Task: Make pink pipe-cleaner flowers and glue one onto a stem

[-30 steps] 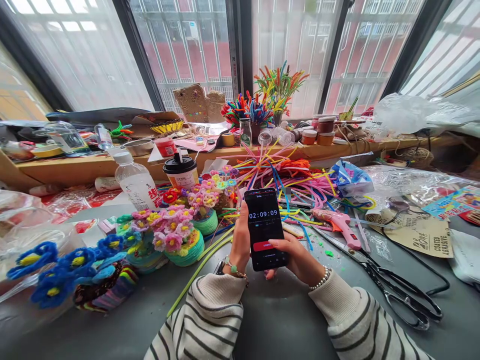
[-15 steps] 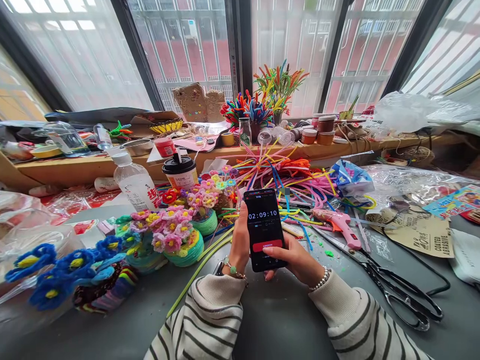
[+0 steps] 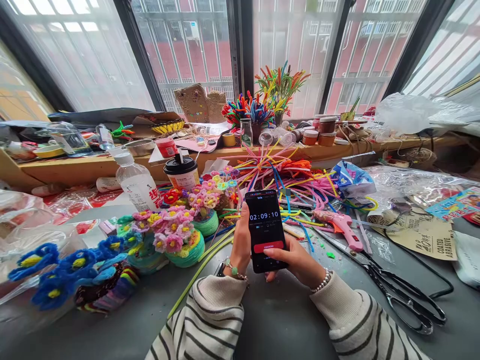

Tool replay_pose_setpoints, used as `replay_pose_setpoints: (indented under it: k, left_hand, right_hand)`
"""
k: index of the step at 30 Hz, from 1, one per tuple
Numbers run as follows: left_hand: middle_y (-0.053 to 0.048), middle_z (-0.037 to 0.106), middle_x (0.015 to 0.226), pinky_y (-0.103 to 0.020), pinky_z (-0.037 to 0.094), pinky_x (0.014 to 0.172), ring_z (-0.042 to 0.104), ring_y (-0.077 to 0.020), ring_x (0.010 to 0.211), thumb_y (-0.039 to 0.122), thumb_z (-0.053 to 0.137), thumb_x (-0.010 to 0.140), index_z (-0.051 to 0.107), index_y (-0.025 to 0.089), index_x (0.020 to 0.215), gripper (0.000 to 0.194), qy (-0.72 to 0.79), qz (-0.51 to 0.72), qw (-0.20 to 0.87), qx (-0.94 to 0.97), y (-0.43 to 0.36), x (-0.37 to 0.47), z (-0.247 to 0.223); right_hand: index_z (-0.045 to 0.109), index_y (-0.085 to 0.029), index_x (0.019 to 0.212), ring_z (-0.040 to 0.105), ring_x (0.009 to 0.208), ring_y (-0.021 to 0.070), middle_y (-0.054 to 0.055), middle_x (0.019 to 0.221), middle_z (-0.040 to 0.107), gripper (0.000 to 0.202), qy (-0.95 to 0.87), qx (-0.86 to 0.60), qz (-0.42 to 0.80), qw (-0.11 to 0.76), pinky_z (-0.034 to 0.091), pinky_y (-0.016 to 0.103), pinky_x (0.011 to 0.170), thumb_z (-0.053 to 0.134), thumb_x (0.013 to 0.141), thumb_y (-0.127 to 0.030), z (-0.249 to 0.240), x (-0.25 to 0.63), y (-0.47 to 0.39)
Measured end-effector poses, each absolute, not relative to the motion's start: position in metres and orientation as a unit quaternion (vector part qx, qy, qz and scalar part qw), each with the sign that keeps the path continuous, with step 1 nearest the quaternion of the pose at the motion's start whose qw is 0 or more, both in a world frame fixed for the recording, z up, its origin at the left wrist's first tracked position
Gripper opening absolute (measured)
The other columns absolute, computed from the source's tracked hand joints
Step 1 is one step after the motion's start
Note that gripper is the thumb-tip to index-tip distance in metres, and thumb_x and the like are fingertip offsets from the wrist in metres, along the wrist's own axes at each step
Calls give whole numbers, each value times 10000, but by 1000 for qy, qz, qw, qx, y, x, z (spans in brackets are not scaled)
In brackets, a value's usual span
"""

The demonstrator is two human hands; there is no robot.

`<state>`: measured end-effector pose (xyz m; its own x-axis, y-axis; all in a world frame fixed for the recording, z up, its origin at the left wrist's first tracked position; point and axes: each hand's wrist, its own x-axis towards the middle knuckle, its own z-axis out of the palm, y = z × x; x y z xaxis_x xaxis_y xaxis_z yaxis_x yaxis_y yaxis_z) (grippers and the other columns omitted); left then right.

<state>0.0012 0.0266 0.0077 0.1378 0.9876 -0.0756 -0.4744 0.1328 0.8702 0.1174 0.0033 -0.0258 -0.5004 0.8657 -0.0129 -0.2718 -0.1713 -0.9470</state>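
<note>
Left fingers and right fingers grasp the phone above the bench, right thumb near the red button. Apparent step: screen use; any press calls for steady support.

In our hands we hold a phone upright above the grey worktop, its screen reading 02:09:10. Fuzzy flowers crowd our left, near a capped bottle. To our right we see a pink glue gun beside black-handled scissors; loose pipe cleaners sprawl behind the phone.
</note>
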Motion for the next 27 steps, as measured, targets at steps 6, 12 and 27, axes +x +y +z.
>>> replay_pose_setpoints:
  k: [6, 12, 27]
  left_hand:
    - [-45, 610, 593, -243, 399, 462, 558, -159, 529, 602, 381, 672, 614, 123, 815, 551, 356, 553, 659, 365, 28, 0, 4]
    - [-55, 618, 625, -249, 411, 483, 564, -160, 545, 593, 380, 680, 606, 115, 827, 549, 343, 553, 668, 361, 28, 0, 5]
    - [-63, 628, 653, -272, 441, 521, 570, -166, 554, 599, 369, 680, 609, 114, 827, 561, 337, 555, 672, 356, 29, 0, 3]
  right_hand:
    - [482, -146, 850, 595, 485, 151, -3, 656, 582, 293, -495, -283, 714, 407, 502, 277, 417, 642, 623, -242, -22, 117, 2]
    - [477, -147, 863, 600, 499, 151, 3, 695, 583, 308, -500, -277, 714, 405, 499, 274, 428, 649, 617, -215, -24, 118, 4]
    - [459, -131, 899, 607, 471, 163, 39, 674, 622, 256, -501, -287, 718, 390, 439, 226, 388, 554, 707, -271, -24, 118, 3]
